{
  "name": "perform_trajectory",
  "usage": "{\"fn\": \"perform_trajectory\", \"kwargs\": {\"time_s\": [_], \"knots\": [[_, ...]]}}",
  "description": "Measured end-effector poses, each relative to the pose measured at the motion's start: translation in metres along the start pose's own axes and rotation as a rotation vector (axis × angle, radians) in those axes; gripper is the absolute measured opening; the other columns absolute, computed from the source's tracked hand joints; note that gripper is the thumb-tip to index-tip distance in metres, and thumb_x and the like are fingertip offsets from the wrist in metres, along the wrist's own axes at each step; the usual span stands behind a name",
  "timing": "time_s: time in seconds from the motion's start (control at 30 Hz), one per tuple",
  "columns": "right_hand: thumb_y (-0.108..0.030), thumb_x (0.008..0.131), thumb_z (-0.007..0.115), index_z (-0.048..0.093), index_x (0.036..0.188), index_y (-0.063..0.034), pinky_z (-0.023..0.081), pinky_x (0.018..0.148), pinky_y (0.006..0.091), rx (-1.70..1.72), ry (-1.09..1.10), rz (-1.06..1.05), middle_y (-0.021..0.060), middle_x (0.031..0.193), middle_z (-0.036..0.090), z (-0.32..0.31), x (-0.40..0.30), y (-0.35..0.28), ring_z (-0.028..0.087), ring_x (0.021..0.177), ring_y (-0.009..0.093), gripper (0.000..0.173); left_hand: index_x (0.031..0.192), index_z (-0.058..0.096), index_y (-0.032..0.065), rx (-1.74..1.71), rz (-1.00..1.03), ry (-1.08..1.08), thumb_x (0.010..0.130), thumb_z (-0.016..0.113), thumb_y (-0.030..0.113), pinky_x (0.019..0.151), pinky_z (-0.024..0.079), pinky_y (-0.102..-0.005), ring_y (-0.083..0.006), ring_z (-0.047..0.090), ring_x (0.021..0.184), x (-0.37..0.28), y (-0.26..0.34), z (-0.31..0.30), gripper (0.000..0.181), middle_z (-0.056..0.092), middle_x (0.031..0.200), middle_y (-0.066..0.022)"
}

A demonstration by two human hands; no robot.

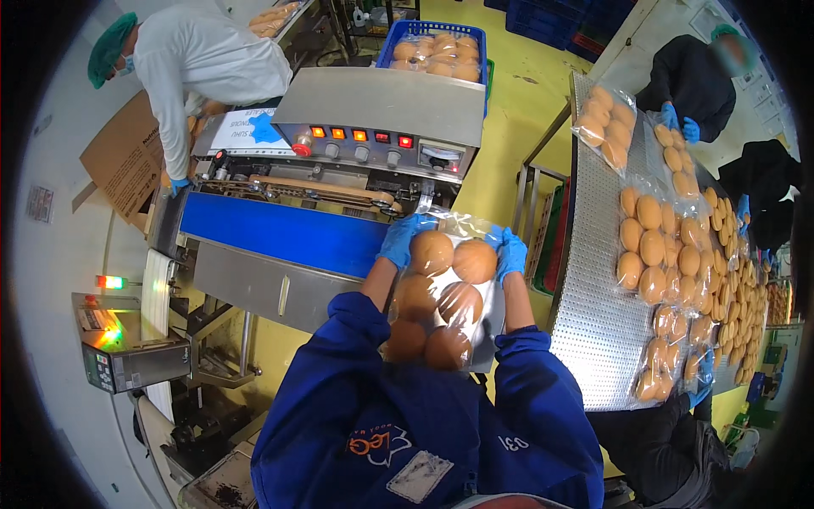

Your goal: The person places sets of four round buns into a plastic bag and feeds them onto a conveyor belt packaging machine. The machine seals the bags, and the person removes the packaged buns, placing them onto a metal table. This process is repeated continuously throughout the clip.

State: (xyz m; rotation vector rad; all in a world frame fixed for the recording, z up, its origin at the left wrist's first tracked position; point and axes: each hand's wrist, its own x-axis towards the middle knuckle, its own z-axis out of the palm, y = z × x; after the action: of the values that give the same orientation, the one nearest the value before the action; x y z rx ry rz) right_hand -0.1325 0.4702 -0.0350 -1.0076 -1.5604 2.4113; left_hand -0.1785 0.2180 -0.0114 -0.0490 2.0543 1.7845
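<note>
A clear plastic bag (427, 323) of several round brown buns (460, 304) lies in front of me, its flat mouth end pointing away. My left hand (399, 242), in a blue glove, grips the top left corner of the bag beside the sealing end of a continuous band sealer (379, 102). My right hand (510, 256), also gloved, holds the top right corner. The bag's top edge is spread between both hands. Left of the bag runs the sealer's blue conveyor belt (283, 230). My fingertips are partly hidden by the shiny film.
A blue crate (432, 27) of bagged buns stands behind the sealer. On the right, a perforated metal table (588, 343) carries many buns, with co-workers around it. A person in white (210, 54) reaches over the belt's far left end, near a cardboard box (124, 153).
</note>
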Motion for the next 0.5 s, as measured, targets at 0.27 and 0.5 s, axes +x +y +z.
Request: {"fn": "perform_trajectory", "kwargs": {"time_s": [0.27,0.5], "knots": [[-0.019,0.084,0.061,0.063,0.085,-0.0012,0.049,0.061,0.0301,0.147,-0.078,0.006,0.0061,0.074,0.062,-0.029,0.009,-0.001,0.058,0.064,0.017,0.018,0.094,0.064,0.0050,-0.152,0.143,0.293,0.083,0.052,0.014,0.077,0.049,-0.0302,-0.0181,0.061,0.086,-0.010,-0.030,0.035,0.019,0.064,0.095,-0.0075],[-0.011,0.086,0.056,0.056,0.082,0.0006,0.051,0.058,0.0327,-0.082,0.125,-0.166,0.0126,0.082,0.062,-0.002,-0.014,-0.008,0.060,0.064,0.020,0.013,0.082,0.067,0.0015,-0.227,0.008,0.179,0.081,0.054,0.010,0.065,0.049,-0.0273,-0.0154,0.061,0.071,-0.006,-0.021,-0.003,0.015,0.066,0.079,-0.0066]]}}
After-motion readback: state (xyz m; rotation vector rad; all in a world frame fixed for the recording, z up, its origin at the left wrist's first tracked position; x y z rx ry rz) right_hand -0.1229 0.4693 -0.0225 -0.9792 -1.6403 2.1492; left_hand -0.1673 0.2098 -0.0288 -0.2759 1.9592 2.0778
